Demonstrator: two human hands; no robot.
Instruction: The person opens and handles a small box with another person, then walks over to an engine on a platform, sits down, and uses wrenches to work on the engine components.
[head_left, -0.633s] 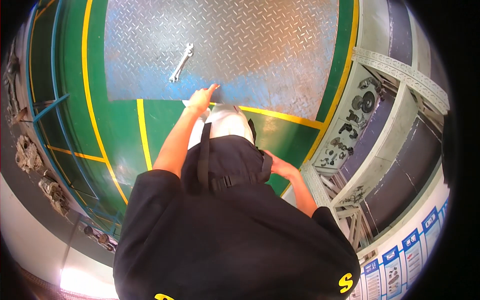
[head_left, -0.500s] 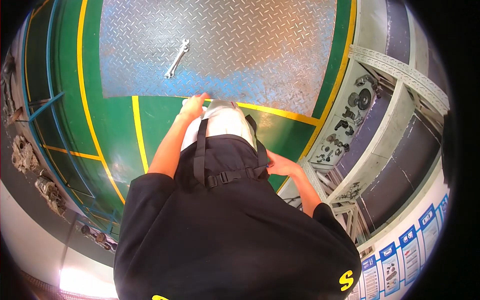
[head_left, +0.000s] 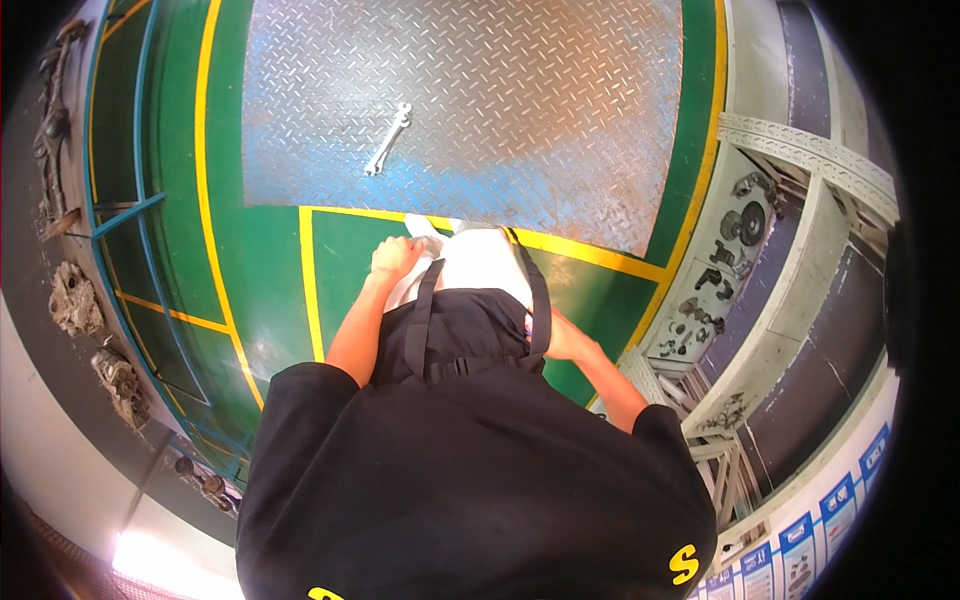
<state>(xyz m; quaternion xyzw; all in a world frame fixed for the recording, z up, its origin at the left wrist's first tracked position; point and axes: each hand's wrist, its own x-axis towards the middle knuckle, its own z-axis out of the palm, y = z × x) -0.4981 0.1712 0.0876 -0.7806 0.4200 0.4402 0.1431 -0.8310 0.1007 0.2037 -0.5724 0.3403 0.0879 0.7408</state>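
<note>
My left hand (head_left: 398, 257) is in front of my body, beside the white trousers (head_left: 485, 262). Its fingers are curled in; what they hold, if anything, I cannot make out. On the other side, my right hand (head_left: 566, 338) is at the hip by the black strap (head_left: 539, 300), its fingers hidden behind the strap and dark cloth. A black bag or apron with a buckle (head_left: 460, 367) hangs at my waist. Farther out, a silver wrench (head_left: 388, 140), perhaps more than one, lies on the diamond-pattern metal plate (head_left: 520, 110), apart from both hands.
Green floor (head_left: 268, 270) with yellow lines surrounds the plate. To the left runs a blue metal frame (head_left: 143, 130), with rusty metal parts (head_left: 75, 300) beyond. A grey metal bench or rack (head_left: 790, 290) on the right carries dark machine parts (head_left: 742, 222). Posters (head_left: 800, 545) hang at lower right.
The whole view has shifted, so plate and wrench appear farther right and lower. My left hand has drawn back toward my body with its fingers curled. My right hand stays at the hip.
</note>
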